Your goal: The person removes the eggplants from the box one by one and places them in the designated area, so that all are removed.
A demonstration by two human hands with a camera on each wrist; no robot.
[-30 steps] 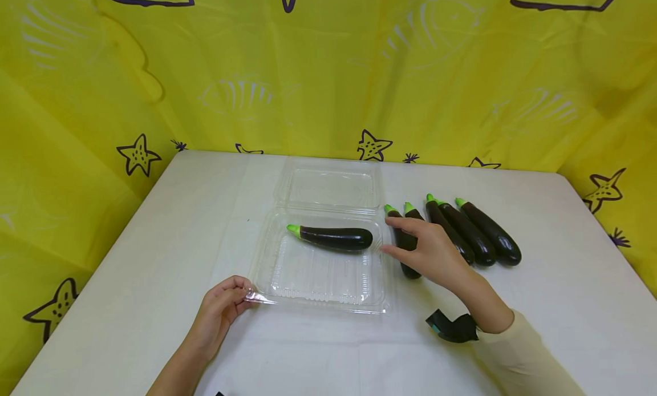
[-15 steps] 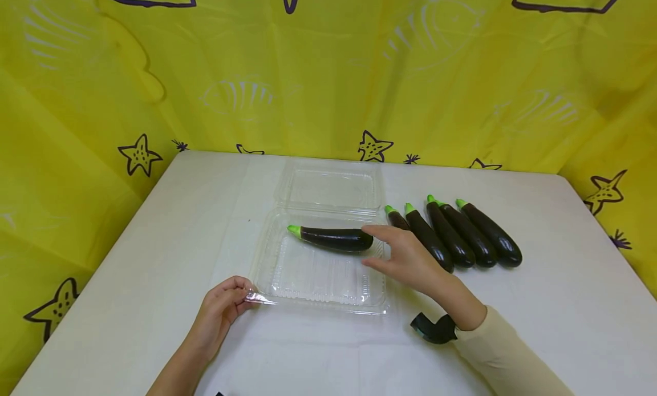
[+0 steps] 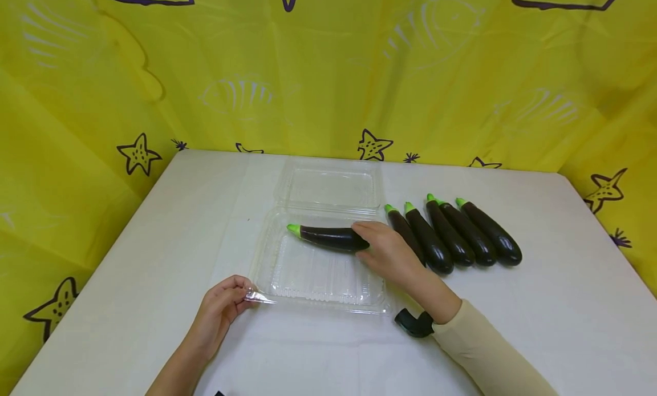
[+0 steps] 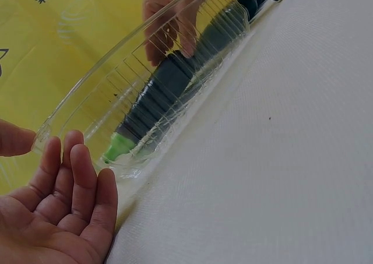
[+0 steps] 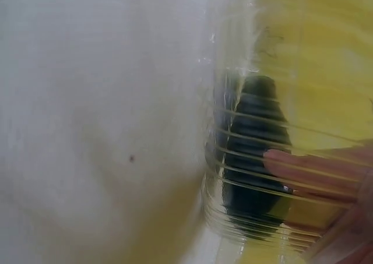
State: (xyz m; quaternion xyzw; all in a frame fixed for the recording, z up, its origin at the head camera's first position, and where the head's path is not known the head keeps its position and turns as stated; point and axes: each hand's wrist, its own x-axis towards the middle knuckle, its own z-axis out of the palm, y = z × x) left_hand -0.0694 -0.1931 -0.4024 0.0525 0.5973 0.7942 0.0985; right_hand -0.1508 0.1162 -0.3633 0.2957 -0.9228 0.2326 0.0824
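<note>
A clear plastic clamshell container (image 3: 318,276) lies opened out on the table, its lid (image 3: 331,188) folded back behind the base. My left hand (image 3: 226,302) pinches the base's near left corner; thumb and fingertips meet the rim in the left wrist view. Inside the base lies a dark eggplant (image 3: 328,238), green stem pointing left. The thick right end of that eggplant is gripped by my right hand (image 3: 387,253), thumb on the near side and fingers on the far side. Through the ribbed wall, the right wrist view shows the eggplant (image 5: 256,159) blurred, with fingertips against it.
To the right of the container, several more eggplants (image 3: 474,233) lie side by side, stems away from me. A white cloth covers the table (image 3: 154,259). Behind and at both sides hangs a yellow patterned curtain (image 3: 328,71).
My right hand has moved left from above the row of eggplants and has closed on the thick end of the eggplant in the container. My left hand has stayed at the corner.
</note>
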